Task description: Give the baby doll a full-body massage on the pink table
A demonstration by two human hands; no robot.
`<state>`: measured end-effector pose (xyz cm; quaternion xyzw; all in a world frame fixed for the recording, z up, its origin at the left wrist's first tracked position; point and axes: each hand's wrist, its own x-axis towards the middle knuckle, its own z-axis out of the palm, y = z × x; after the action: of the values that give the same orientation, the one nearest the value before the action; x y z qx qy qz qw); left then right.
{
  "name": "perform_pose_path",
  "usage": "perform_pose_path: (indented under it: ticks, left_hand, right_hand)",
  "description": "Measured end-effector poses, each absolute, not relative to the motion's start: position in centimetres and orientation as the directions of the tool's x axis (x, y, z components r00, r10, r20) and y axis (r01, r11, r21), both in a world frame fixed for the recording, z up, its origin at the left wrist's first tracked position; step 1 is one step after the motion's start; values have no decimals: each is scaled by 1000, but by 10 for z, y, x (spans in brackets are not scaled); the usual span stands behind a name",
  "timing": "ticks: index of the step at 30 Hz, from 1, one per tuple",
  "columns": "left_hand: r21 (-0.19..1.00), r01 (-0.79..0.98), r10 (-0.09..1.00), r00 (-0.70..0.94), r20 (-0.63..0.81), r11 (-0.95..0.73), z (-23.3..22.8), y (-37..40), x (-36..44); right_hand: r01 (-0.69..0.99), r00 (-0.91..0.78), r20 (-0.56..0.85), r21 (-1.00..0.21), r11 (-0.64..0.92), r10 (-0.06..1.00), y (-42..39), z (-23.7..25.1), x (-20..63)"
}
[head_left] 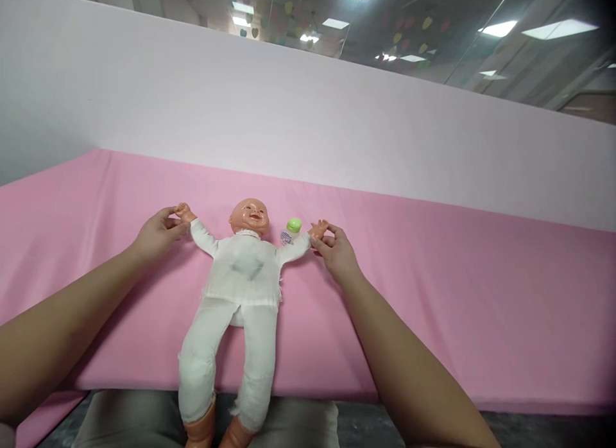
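Over pink cloth (447,307), the person's left hand (158,235) and right hand (339,250) each pinch, thumb against fingers, one small hand of a doll (243,278). Those molded hands look firm, perhaps slippery, and make handy holds for a soft, probably light cloth-clad body. It lies on its back between the two sets of fingers, a green-capped bottle (290,231) just beside one arm.

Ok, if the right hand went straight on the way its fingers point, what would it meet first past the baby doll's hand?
Past the doll's hand it pinches, the right hand would probably meet the green-capped bottle first; depth is unclear, so it might brush the white sleeve sooner.
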<state>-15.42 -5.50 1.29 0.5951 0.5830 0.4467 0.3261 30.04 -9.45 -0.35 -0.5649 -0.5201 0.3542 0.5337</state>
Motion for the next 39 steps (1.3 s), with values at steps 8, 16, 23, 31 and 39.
perform_pose_path:
  ticks: [8, 16, 23, 31, 39]
  left_hand:
    - [972, 170, 986, 41, 159, -164, 10, -53, -154]
    - [739, 329, 764, 527, 374, -588, 30, -101, -117]
    - [613, 298, 590, 726, 352, -732, 29, -110, -103]
    - [804, 402, 889, 328, 320, -438, 23, -89, -119]
    - [912, 410, 979, -190, 69, 15, -2, -37, -160]
  right_hand:
    - [174, 82, 91, -982, 76, 992, -94, -5, 310]
    - [376, -380, 519, -670, 640, 766, -138, 13, 255]
    - [407, -609, 470, -507, 760, 639, -149, 12, 237]
    - [447, -56, 529, -745, 495, 847, -121, -4, 259]
    - [128, 227, 5, -991, -25, 974, -78, -30, 308]
